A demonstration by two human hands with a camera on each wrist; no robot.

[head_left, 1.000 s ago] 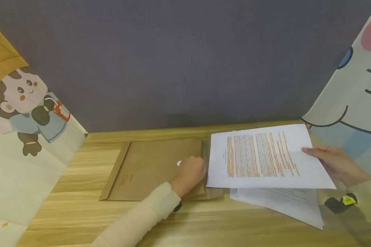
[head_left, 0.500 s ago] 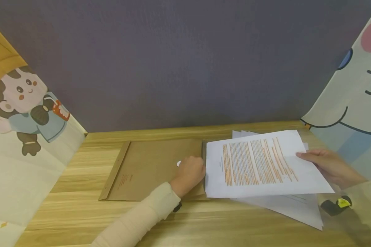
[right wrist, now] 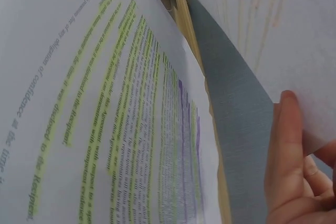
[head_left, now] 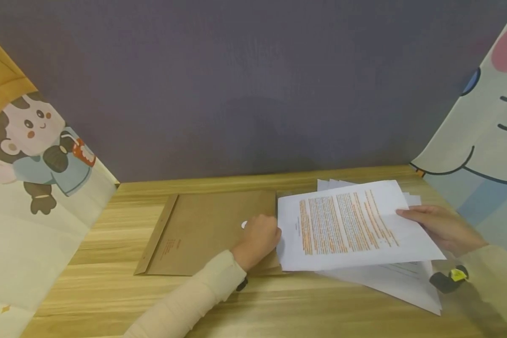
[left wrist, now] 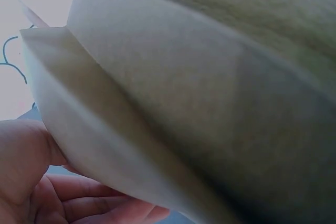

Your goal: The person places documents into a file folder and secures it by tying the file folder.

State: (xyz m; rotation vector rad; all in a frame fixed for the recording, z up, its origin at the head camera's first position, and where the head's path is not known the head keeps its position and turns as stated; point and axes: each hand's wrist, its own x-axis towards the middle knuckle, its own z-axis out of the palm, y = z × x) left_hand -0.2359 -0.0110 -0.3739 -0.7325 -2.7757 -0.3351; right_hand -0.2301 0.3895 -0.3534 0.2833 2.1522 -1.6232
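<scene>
A brown paper envelope (head_left: pixel 211 225) lies flat on the wooden table, its mouth facing right. My left hand (head_left: pixel 257 239) pinches the upper layer at that mouth; the left wrist view shows the envelope (left wrist: pixel 173 61) gaping, with thumb and fingers on one edge. In my right hand (head_left: pixel 445 227) is a printed sheet of paper (head_left: pixel 287 234) with orange-marked lines, gripped at its right edge, thumb on top. The sheet's left edge meets the envelope's mouth; whether it lies inside cannot be told. Below the sheet, several loose papers (head_left: pixel 405 286) rest on the table, partly covered.
A dark grey panel (head_left: pixel 253 94) rises behind the table (head_left: pixel 236 319). Cartoon-printed walls (head_left: pixel 8 234) stand on both sides. In the right wrist view, a lower page (right wrist: pixel 52 77) carries yellow-green and purple marked lines.
My right hand has moved left and slightly down with the sheet, bringing its left edge up to the envelope's mouth. More of the papers behind it shows. My left hand stays put.
</scene>
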